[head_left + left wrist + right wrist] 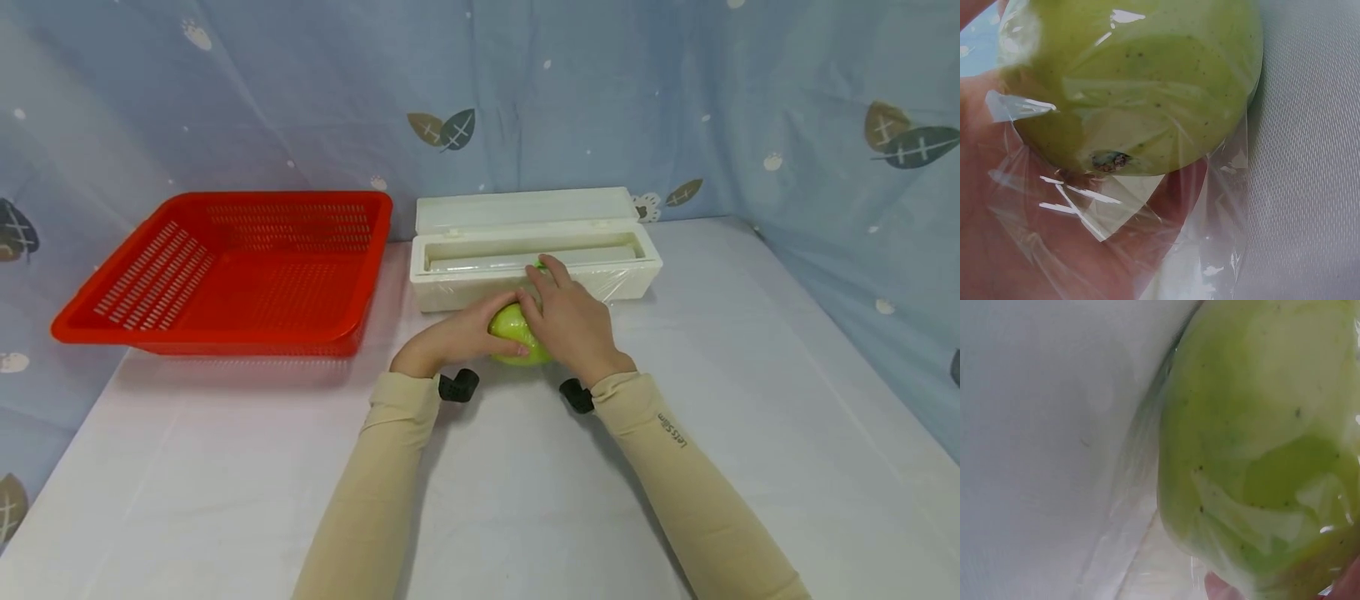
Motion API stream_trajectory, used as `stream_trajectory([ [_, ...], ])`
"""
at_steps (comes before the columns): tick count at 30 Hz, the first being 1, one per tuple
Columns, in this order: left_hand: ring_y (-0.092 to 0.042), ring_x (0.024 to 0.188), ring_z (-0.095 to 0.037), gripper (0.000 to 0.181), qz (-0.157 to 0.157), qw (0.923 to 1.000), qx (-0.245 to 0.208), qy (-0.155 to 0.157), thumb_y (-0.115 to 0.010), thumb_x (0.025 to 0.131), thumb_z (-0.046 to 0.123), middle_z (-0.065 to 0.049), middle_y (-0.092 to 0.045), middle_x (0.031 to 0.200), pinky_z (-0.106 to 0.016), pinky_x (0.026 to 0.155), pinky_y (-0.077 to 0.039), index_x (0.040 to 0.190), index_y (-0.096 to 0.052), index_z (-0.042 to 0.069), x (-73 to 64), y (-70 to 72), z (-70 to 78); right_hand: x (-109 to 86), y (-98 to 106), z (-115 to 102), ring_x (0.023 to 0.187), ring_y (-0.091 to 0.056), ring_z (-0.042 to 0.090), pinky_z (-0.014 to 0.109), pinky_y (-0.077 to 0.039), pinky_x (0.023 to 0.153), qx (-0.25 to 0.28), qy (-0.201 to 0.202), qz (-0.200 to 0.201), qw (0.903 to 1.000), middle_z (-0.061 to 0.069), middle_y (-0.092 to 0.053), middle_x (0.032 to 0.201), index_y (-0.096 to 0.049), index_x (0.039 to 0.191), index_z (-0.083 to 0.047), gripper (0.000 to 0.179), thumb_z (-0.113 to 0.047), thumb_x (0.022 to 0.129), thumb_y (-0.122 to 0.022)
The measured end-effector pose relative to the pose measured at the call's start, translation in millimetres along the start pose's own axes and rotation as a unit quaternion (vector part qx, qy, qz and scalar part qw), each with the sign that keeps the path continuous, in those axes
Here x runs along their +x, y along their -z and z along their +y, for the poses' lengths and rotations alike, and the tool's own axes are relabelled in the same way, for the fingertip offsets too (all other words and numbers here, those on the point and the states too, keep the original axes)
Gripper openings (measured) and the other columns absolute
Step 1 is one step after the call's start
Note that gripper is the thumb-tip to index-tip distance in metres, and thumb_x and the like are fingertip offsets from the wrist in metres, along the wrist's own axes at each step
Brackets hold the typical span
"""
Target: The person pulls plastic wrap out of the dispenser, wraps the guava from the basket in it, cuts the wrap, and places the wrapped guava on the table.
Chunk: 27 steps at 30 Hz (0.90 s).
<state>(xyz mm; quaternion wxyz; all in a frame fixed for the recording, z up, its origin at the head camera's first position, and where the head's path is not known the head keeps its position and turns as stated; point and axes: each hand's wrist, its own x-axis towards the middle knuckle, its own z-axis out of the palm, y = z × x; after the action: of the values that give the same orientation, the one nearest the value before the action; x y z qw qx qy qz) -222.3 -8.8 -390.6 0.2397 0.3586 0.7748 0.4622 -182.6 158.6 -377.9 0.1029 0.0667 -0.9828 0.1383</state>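
A round green fruit (512, 323) with dark specks lies under clear plastic wrap (1091, 206), in front of a white cling film dispenser (487, 287). My left hand (461, 333) grips the fruit from the left, thumb on its near side. Its dark stem scar shows in the left wrist view. My right hand (577, 323) reaches over the right of the fruit, index and middle fingers stretched to a small bright green piece (539, 264) at the dispenser's front edge. In the right wrist view the film-covered fruit (1260, 444) fills the right side.
The dispenser's lid (525, 210) stands raised at the back, with a white roll (480, 262) inside. A red perforated plastic basket (225, 337) sits at the left on the white-covered table (510, 500). A blue curtain with leaf prints (570, 108) hangs behind.
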Motion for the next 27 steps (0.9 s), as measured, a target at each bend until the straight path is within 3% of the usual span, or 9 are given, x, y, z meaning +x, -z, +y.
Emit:
stream_trajectory([
  [10,-0.049,0.095,-0.014,0.062,-0.001,1.0,0.0,0.002,-0.07,0.077,0.025,0.002,-0.046,0.112,-0.029,0.082,-0.042,0.129,-0.037,0.025,0.4,-0.4,0.3,0.4,1.8,2.1,0.095,-0.057,0.029,0.042,-0.048,0.049,-0.004,-0.002,0.007,1.0,0.005,-0.03,0.14,-0.043,0.133,-0.015,0.054,-0.047,0.093,-0.028],
  [18,-0.046,0.1,-0.015,0.068,0.002,0.9996,0.01,0.028,-0.071,0.076,0.029,0.004,-0.043,0.118,-0.03,0.085,-0.04,0.133,-0.034,0.026,-1.3,-0.1,1.5,1.2,5.6,6.1,0.094,-0.057,0.028,0.04,-0.047,0.051,-0.005,-0.011,-0.003,0.9999,0.005,-0.031,0.139,-0.045,0.132,-0.017,0.05,-0.046,0.093,-0.031],
  [27,-0.043,0.105,-0.014,0.07,0.003,0.9999,0.006,0.012,-0.072,0.075,0.029,0.005,-0.042,0.122,-0.031,0.088,-0.038,0.134,-0.034,0.03,-0.1,0.8,2.2,3.0,12.2,9.6,0.087,-0.059,0.027,0.037,-0.046,0.049,-0.002,-0.016,-0.011,0.9998,0.005,-0.033,0.138,-0.047,0.13,-0.019,0.046,-0.043,0.093,-0.036],
])
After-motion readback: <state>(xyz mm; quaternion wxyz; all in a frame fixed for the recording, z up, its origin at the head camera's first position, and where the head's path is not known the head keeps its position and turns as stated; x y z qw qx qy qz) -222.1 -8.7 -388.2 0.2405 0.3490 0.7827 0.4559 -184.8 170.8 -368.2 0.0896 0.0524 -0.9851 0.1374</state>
